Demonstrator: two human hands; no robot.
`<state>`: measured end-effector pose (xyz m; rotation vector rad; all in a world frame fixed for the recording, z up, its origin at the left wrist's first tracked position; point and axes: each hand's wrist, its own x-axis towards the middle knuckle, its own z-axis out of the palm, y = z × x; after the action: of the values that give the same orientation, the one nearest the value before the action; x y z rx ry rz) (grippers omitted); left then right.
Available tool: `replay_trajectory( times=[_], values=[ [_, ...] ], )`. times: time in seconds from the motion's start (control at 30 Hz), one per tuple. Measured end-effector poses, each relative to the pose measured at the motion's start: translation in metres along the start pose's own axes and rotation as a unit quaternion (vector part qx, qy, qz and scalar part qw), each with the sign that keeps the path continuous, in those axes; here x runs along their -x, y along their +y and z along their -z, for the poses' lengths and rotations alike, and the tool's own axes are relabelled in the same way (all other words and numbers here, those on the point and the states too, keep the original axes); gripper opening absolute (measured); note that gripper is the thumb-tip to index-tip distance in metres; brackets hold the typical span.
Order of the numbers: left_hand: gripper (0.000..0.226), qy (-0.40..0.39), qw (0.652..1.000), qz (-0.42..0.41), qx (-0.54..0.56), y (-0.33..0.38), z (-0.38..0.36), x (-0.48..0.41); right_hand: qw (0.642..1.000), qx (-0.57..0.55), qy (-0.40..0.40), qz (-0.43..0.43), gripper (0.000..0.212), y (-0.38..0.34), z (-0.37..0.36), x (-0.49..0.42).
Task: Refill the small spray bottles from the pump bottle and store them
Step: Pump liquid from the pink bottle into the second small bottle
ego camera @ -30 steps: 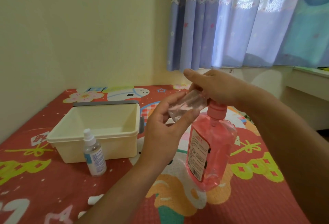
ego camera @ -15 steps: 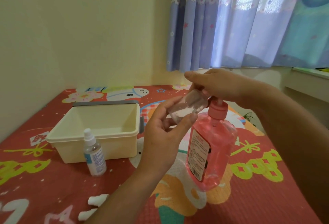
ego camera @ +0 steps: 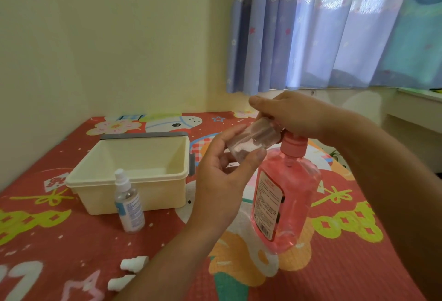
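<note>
My left hand (ego camera: 221,181) holds a small clear spray bottle (ego camera: 251,140) without its cap, tilted with its mouth up against the pump nozzle. My right hand (ego camera: 287,114) rests on top of the pink pump head of the pump bottle (ego camera: 284,205), which holds pink liquid and stands tilted on the mat. A second small spray bottle (ego camera: 129,202) with its white sprayer on stands upright in front of the cream bin (ego camera: 134,193). Two white sprayer caps (ego camera: 134,263) lie on the mat at the bottom left, one partly hidden by my left forearm.
The cream bin has nothing visible inside and a grey lid (ego camera: 143,135) behind its far rim. A red cartoon-print mat (ego camera: 346,265) covers the surface. A yellow wall stands to the left and blue curtains (ego camera: 334,28) hang behind.
The pump head has risen a little under my right hand. My view has tipped slightly downward, so the two white caps show more fully. The hands and bottles otherwise stay put.
</note>
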<state>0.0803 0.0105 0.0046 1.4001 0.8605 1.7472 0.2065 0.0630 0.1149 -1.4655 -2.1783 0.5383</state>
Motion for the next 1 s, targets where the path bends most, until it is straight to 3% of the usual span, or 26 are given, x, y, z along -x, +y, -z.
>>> replay_trajectory(
  times=[0.13, 0.33, 1.0],
  values=[
    [0.044, -0.003, 1.0, 0.0, 0.004, 0.001, -0.0009, 0.002, 1.0, -0.008, -0.011, -0.018, 0.058, -0.0037, 0.0064, -0.0005],
    [0.042, -0.003, 1.0, -0.006, -0.003, 0.0005, 0.0007, 0.002, 1.0, -0.03, -0.008, -0.007, 0.05, -0.0029, -0.0002, 0.0009],
    [0.044, -0.008, 1.0, 0.004, -0.002, 0.0041, 0.0002, 0.0067, 0.998, 0.042, -0.018, -0.047, 0.039, -0.0051, 0.0059, -0.0003]
  ],
)
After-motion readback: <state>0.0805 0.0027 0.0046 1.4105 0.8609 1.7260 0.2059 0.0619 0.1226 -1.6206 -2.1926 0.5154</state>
